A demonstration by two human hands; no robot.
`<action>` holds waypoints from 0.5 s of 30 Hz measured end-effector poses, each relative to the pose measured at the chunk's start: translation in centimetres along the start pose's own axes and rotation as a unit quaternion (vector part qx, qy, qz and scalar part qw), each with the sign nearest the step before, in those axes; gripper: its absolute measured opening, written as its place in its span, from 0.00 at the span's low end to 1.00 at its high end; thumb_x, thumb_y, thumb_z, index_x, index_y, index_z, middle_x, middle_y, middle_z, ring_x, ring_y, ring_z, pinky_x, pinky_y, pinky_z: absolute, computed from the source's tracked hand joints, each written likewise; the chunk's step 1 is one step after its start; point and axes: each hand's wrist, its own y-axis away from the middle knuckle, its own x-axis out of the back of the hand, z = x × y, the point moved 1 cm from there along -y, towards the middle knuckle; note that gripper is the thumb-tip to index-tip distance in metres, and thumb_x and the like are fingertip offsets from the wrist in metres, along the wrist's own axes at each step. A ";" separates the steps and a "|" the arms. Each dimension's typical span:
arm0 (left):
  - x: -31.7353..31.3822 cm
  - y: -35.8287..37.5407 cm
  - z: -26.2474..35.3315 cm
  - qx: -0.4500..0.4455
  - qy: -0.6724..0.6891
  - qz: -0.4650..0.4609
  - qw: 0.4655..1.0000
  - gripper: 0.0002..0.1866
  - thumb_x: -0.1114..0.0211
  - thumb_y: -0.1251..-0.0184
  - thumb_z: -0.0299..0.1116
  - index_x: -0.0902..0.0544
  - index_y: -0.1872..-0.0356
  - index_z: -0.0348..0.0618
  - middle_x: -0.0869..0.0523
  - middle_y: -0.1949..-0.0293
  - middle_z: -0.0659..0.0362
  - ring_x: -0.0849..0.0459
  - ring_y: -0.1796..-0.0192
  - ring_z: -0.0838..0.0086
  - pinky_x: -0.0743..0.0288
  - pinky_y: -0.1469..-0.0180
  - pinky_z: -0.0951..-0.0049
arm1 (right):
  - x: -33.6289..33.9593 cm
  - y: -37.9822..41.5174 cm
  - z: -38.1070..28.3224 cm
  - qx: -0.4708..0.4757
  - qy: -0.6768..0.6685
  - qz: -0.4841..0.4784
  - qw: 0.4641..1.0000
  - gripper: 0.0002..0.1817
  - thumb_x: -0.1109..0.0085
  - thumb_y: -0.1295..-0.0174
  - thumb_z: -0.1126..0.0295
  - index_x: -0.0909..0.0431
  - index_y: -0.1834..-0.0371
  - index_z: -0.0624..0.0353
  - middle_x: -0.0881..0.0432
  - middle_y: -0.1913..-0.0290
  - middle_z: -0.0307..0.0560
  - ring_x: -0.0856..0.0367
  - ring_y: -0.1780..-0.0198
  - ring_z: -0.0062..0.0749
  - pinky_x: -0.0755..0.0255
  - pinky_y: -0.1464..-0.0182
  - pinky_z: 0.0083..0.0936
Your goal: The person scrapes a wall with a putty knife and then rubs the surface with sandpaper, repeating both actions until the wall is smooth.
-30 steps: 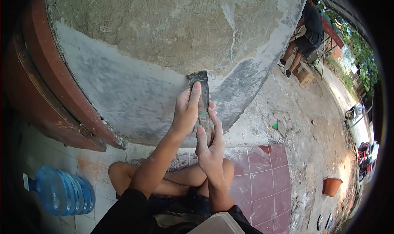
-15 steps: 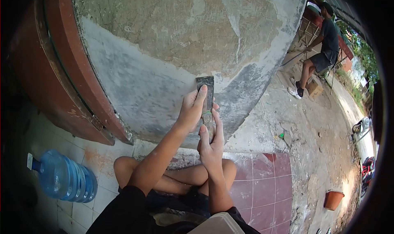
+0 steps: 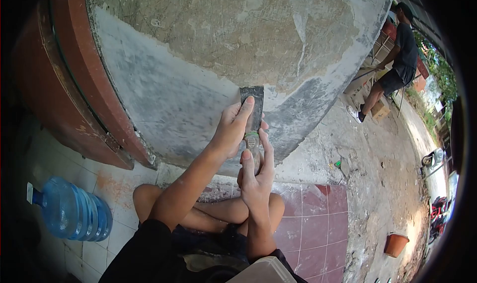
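Both of my hands are on a putty knife, whose flat dark blade points away from me and meets the wall. My left hand grips it at the blade, thumb pressed along the metal. Lower down, my right hand is closed round the handle, with dust on the fingers. The blade's tip lies where the smooth grey-white coating borders the rough brownish patch above. Part of the handle is hidden by my fingers.
A blue water jug lies on white tiles at left, near a reddish-brown panel. Dark red tiles are beside my crossed legs. An orange bucket stands on the rough ground. Another person works at upper right.
My view has shifted slightly, so the surroundings sit a little differently. Both hands keep their grip on the putty knife, and its blade appears a bit higher up.
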 end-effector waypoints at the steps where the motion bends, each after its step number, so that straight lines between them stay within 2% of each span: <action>1: 0.0 0.0 -0.1 -0.003 -0.006 -0.008 1.000 0.22 0.46 0.21 0.52 0.21 0.61 0.39 0.16 0.71 0.56 0.16 0.71 0.74 0.19 0.68 0.72 | 0.1 -0.1 0.3 -0.002 -0.007 0.000 1.000 0.27 0.48 0.28 0.76 0.38 0.27 0.70 0.31 0.30 0.64 0.35 0.26 0.45 0.42 0.27 0.36; 2: 0.1 0.0 -0.6 -0.002 -0.007 -0.010 1.000 0.22 0.46 0.21 0.52 0.21 0.61 0.39 0.16 0.71 0.56 0.16 0.71 0.74 0.19 0.68 0.72 | 0.4 -0.4 1.5 -0.002 -0.008 0.003 1.000 0.27 0.48 0.28 0.76 0.38 0.27 0.70 0.31 0.30 0.64 0.35 0.26 0.45 0.42 0.27 0.36; 4: 0.0 -0.7 -1.4 -0.042 -0.035 0.017 0.998 0.22 0.46 0.21 0.52 0.22 0.60 0.40 0.16 0.71 0.56 0.15 0.71 0.73 0.18 0.69 0.71 | 1.0 -1.5 3.7 0.070 0.067 0.004 0.995 0.27 0.48 0.27 0.76 0.38 0.25 0.62 0.27 0.74 0.33 0.38 0.82 0.09 0.44 0.79 0.11; 7: -0.8 -0.5 -0.9 -0.008 0.011 0.046 0.999 0.22 0.46 0.22 0.52 0.23 0.60 0.40 0.17 0.70 0.55 0.15 0.72 0.71 0.19 0.69 0.71 | 1.5 -1.3 2.0 0.072 0.078 -0.011 0.994 0.26 0.48 0.28 0.76 0.37 0.27 0.64 0.28 0.75 0.31 0.40 0.82 0.08 0.46 0.79 0.12; 8: -0.9 -0.4 -0.8 -0.001 0.024 0.036 0.999 0.23 0.46 0.22 0.54 0.23 0.60 0.41 0.17 0.70 0.55 0.15 0.72 0.70 0.19 0.69 0.69 | 1.3 -1.2 0.1 0.033 0.038 -0.009 0.999 0.26 0.47 0.30 0.77 0.35 0.29 0.69 0.27 0.32 0.66 0.32 0.27 0.51 0.39 0.28 0.37; 9: -1.1 -0.3 -0.8 0.003 0.026 0.037 0.999 0.23 0.46 0.22 0.54 0.23 0.60 0.41 0.17 0.70 0.55 0.15 0.72 0.70 0.19 0.69 0.69 | 1.3 -1.4 0.3 0.028 0.040 -0.008 0.999 0.26 0.47 0.30 0.77 0.35 0.29 0.69 0.27 0.32 0.66 0.32 0.27 0.51 0.39 0.28 0.37; 11: -1.7 -0.3 -0.8 -0.019 0.026 0.073 0.997 0.23 0.47 0.21 0.53 0.23 0.60 0.39 0.16 0.70 0.54 0.16 0.73 0.72 0.20 0.70 0.73 | 1.5 -1.9 0.9 0.178 0.139 0.016 0.974 0.25 0.47 0.29 0.77 0.36 0.28 0.68 0.16 0.48 0.55 0.17 0.49 0.27 0.25 0.49 0.20; 12: -1.8 -0.5 -0.4 -0.022 0.016 0.083 0.996 0.23 0.47 0.22 0.53 0.23 0.60 0.40 0.16 0.70 0.54 0.16 0.72 0.70 0.19 0.69 0.71 | 1.3 -1.9 -0.2 0.120 0.101 -0.006 0.988 0.25 0.47 0.29 0.77 0.35 0.29 0.69 0.27 0.31 0.62 0.29 0.30 0.37 0.35 0.31 0.29; 13: -1.9 -0.6 -0.4 -0.008 0.013 0.077 0.997 0.23 0.47 0.22 0.53 0.23 0.60 0.40 0.16 0.70 0.54 0.16 0.72 0.70 0.19 0.69 0.71 | 1.7 -2.1 -0.7 0.110 0.102 0.006 0.989 0.25 0.47 0.29 0.77 0.35 0.29 0.69 0.27 0.31 0.62 0.29 0.30 0.37 0.35 0.31 0.29; 15: -2.0 -0.5 -0.4 -0.020 0.035 0.093 0.995 0.23 0.47 0.22 0.54 0.23 0.60 0.41 0.16 0.69 0.54 0.16 0.71 0.69 0.19 0.68 0.68 | 2.2 -2.3 -1.4 0.101 0.096 -0.047 0.989 0.26 0.47 0.30 0.78 0.35 0.29 0.70 0.31 0.28 0.60 0.30 0.28 0.41 0.37 0.30 0.32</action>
